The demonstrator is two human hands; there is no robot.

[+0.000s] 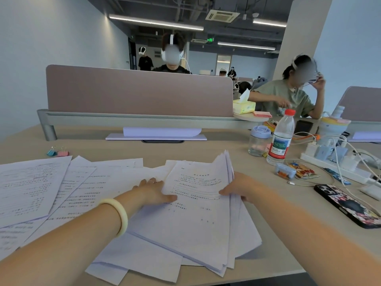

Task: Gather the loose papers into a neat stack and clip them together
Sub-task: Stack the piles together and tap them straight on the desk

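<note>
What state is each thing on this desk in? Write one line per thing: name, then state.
left hand: grips the paper bundle's left edge, thumb on top.
right hand: grips the paper bundle's right edge.
paper bundle: partly gathered, edges uneven, unclipped.
loose sheets: spread flat, ungathered.
binder clips: lying unused, beyond the loose sheets.
water bottle: upright, capped.
phone: lying flat, back up.

The papers [198, 203] are white and printed with lines of black text. The worktop [268, 254] is plain light beige. One binder clip [52, 153] is blue and the second binder clip [62, 153] is pink. The bottle [281, 137] is clear, with a red cap and a red, white and blue label. The phone case [348, 205] is black with a multicoloured floral pattern. The divider panel [140, 93] is muted pinkish brown. The bracelet [121, 215] is pale cream.
</note>
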